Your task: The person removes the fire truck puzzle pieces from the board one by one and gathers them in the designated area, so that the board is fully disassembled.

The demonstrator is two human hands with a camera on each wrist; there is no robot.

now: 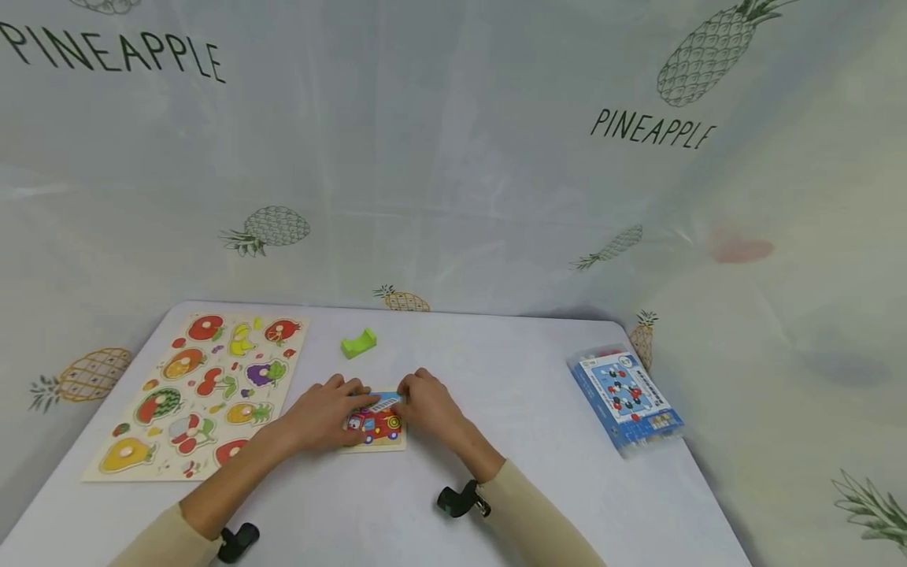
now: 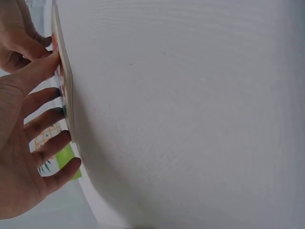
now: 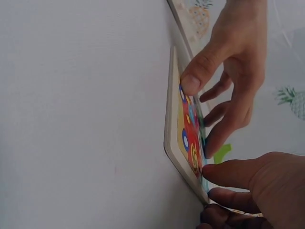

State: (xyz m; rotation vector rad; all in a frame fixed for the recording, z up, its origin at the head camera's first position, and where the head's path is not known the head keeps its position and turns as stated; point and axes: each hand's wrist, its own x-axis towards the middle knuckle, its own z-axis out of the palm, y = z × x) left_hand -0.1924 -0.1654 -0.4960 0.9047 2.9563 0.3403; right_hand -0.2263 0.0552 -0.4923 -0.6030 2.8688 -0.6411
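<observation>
A small wooden jigsaw puzzle (image 1: 383,425) with a red truck picture lies on the white table between both hands. My left hand (image 1: 325,414) rests on its left part, fingers spread along the far side and the thumb pressing near the close-left edge. In the left wrist view those fingers (image 2: 47,120) look fairly straight. My right hand (image 1: 431,405) is at the board's far right corner. The right wrist view has its thumb (image 3: 231,172) on the picture, with the other fingers bent around the edge. Fingers hide parts of the picture.
A large fruit puzzle board (image 1: 159,429) lies at the left, partly behind the left forearm. A bright green curved block (image 1: 359,344) sits beyond the hands. To the right lies a blue box (image 1: 627,398) in clear wrapping. A pineapple-printed curtain (image 1: 453,173) hangs behind the table.
</observation>
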